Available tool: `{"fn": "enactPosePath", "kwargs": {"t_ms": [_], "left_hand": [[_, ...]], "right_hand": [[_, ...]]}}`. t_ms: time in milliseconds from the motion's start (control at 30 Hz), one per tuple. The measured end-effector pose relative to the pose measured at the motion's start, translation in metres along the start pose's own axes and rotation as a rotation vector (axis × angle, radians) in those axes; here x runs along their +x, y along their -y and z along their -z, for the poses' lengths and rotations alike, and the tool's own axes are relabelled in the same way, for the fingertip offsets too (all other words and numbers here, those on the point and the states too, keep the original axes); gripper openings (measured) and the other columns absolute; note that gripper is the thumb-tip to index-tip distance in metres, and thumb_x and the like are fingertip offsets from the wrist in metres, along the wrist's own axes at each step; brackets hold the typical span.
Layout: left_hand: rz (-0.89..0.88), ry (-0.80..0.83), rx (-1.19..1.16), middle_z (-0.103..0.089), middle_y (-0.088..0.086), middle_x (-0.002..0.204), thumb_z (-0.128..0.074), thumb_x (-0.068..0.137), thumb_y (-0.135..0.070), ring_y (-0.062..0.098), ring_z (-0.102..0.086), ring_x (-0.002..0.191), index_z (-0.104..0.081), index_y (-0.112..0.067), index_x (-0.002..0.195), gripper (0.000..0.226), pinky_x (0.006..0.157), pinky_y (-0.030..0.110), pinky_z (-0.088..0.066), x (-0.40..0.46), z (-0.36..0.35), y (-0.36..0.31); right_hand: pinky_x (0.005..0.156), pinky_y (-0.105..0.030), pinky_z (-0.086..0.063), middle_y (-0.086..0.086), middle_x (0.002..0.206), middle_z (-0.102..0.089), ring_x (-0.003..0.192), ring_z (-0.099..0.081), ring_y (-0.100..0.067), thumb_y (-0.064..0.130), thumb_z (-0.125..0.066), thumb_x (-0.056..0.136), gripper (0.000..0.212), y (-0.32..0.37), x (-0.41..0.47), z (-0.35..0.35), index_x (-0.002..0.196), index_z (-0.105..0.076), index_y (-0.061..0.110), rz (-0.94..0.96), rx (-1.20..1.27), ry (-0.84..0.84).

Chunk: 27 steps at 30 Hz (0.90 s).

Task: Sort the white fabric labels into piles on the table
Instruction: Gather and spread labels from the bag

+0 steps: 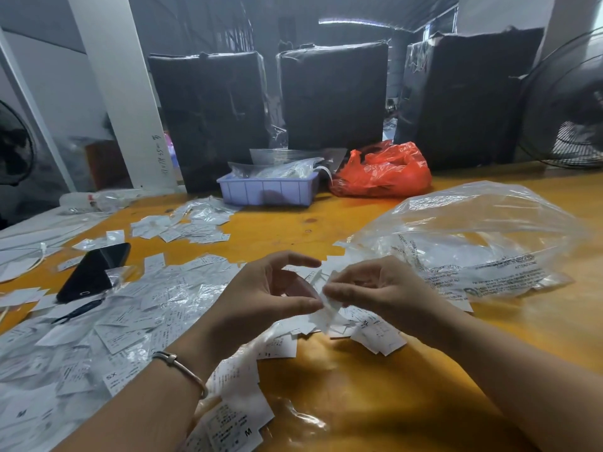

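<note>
pinching a small bunch of white fabric labels (328,301) between them, the left hand (270,295) and right hand (375,288) hover above the loose heap on the table (326,223); thin slips cling together, so two sizes may land in one pile.

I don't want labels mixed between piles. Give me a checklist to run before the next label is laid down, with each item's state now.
1. Label in hand: ok. The right hand and left hand pinch white labels between their fingertips.
2. One label separated from the bunch: cannot tell; several seem to overlap.
3. Size mark on the held label readable: cannot tell; print is blurred.
4. Piles kept distinct: not ok. The labels on the left spread into one loose sheet.
5. Size marks visible on laid labels: ok. An M label and an XL label read clearly.
6. Phone off the labels: not ok; it lies among them.
</note>
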<state>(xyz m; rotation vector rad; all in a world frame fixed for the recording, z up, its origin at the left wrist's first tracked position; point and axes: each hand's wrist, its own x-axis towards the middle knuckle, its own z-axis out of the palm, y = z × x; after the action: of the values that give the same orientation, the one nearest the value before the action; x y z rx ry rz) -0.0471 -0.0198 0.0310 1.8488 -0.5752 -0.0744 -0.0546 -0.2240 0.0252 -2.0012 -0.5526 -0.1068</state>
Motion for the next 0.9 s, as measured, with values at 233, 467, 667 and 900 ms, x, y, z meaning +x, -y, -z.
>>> {"fn": "enactPosePath", "kwargs": {"t_ms": [233,467,667,900], "left_hand": [[0.030,0.069,0.076,-0.072,0.006,0.077,-0.081,0.073,-0.010,0.020,-0.069,0.075,-0.068,-0.016,0.105,0.035,0.072,0.031,-0.056,-0.0003,-0.0019,-0.0007],[-0.001,0.025,0.008,-0.067,0.010,0.072,-0.082,0.066,-0.017,0.016,-0.064,0.069,-0.070,-0.011,0.093,0.031,0.067,0.026,-0.055,0.0005,-0.0018,-0.0002],[-0.058,0.008,-0.003,-0.069,0.006,0.066,-0.072,0.075,-0.023,0.011,-0.061,0.062,-0.074,-0.004,0.079,0.019,0.058,0.017,-0.049,-0.0003,-0.0026,0.0003],[-0.075,0.001,0.023,-0.068,0.006,0.067,-0.078,0.066,-0.030,0.013,-0.062,0.064,-0.071,-0.009,0.071,0.023,0.060,0.020,-0.051,0.0001,-0.0013,0.0013]], "right_hand": [[0.063,-0.038,-0.049,-0.016,0.077,-0.071,0.077,-0.066,-0.034,0.045,-0.070,0.068,0.040,0.0067,-0.0031,-0.0015,0.078,-0.076,0.006,0.092,0.070,0.067],[0.057,-0.023,-0.050,-0.016,0.071,-0.069,0.063,-0.060,-0.019,0.007,-0.068,0.082,0.012,0.0026,-0.0013,-0.0027,0.079,-0.073,-0.004,0.065,0.129,0.040],[0.059,-0.033,-0.049,-0.019,0.069,-0.068,0.062,-0.059,-0.021,0.027,-0.075,0.067,0.030,0.0028,-0.0016,-0.0019,0.073,-0.072,-0.002,0.056,0.163,-0.035],[0.059,-0.023,-0.049,-0.011,0.067,-0.066,0.062,-0.057,-0.017,0.017,-0.072,0.076,0.017,0.0023,-0.0024,-0.0005,0.073,-0.072,0.000,0.033,0.225,0.016]]}}
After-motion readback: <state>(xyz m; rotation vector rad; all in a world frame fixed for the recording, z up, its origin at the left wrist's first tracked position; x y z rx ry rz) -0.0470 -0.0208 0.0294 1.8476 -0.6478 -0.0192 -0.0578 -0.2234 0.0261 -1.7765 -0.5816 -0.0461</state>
